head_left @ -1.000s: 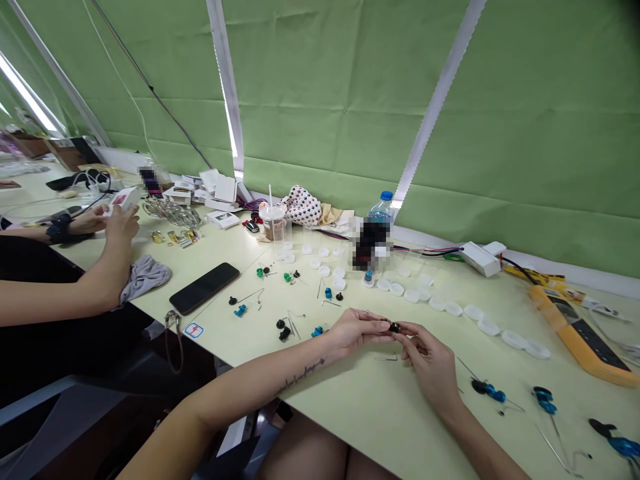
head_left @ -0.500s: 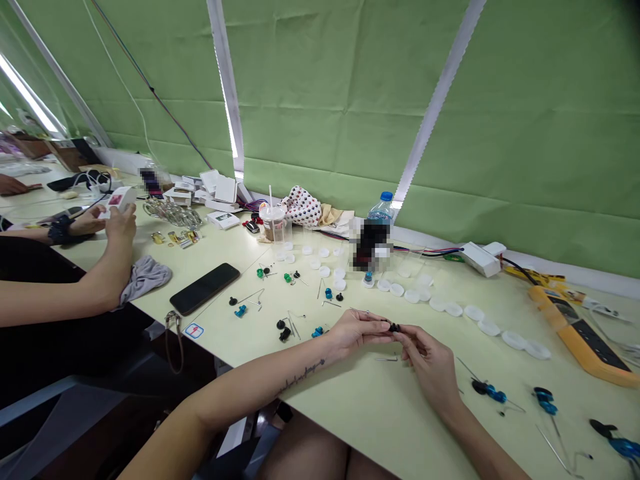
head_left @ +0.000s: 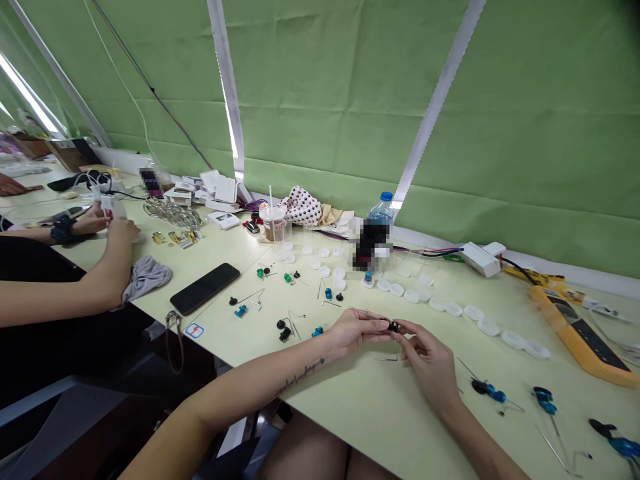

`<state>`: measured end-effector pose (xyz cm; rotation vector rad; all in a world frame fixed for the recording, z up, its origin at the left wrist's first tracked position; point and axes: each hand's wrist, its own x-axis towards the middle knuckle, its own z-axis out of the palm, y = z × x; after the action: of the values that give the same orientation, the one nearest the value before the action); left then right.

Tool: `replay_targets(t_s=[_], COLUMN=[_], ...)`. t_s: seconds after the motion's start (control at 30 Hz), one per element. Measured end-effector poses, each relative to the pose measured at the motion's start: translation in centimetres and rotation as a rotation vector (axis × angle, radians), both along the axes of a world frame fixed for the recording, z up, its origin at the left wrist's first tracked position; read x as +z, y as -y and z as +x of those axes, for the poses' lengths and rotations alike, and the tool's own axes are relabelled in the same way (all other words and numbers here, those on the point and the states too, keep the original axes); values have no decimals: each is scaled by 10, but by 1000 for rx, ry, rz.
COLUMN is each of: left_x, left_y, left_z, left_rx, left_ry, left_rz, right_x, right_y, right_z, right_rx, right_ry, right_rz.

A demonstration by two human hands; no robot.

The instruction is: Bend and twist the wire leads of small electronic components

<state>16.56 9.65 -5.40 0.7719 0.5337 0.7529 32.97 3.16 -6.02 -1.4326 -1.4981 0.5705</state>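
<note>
A small black part (head_left: 394,327) is pinched at the fingertips of both my hands above the table; the fingers cover much of it. My left hand (head_left: 357,330) grips it from the left, thumb against fingers. From the other side, my right hand (head_left: 424,352) closes thumb and fingertips on it. Beneath them, a thin bent metal piece (head_left: 387,359) lies on the tabletop. Near my left wrist rest a blue part (head_left: 318,331) and some black parts (head_left: 285,333) with thin metal rods. Right of my right hand sits a blue-and-black set (head_left: 495,393) with a wire.
A row of small white round cups (head_left: 454,309) crosses the table, with a bottle (head_left: 385,207) behind. At right lies an orange-and-black power strip (head_left: 585,340). A phone (head_left: 205,288) is at left, where a co-worker's hands (head_left: 120,230) hold a small pale object.
My fingers have shifted slightly and the black part has turned a little between them. The co-worker's hands have tipped and lowered the pale object they hold.
</note>
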Motion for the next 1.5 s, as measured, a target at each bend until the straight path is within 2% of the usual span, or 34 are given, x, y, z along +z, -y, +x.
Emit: replay_targets(t_s=[0.73,1.5], left_x=[1,1], left_y=[1,1], left_z=[1,1], left_rx=[17,-24], left_ry=[11,13], left_rz=[-34,-25], right_x=[-3,-5], right_y=[0,-1], right_z=[2,3], right_rx=[-23,-13], right_ry=[-9,-45], right_rz=[-20,-32])
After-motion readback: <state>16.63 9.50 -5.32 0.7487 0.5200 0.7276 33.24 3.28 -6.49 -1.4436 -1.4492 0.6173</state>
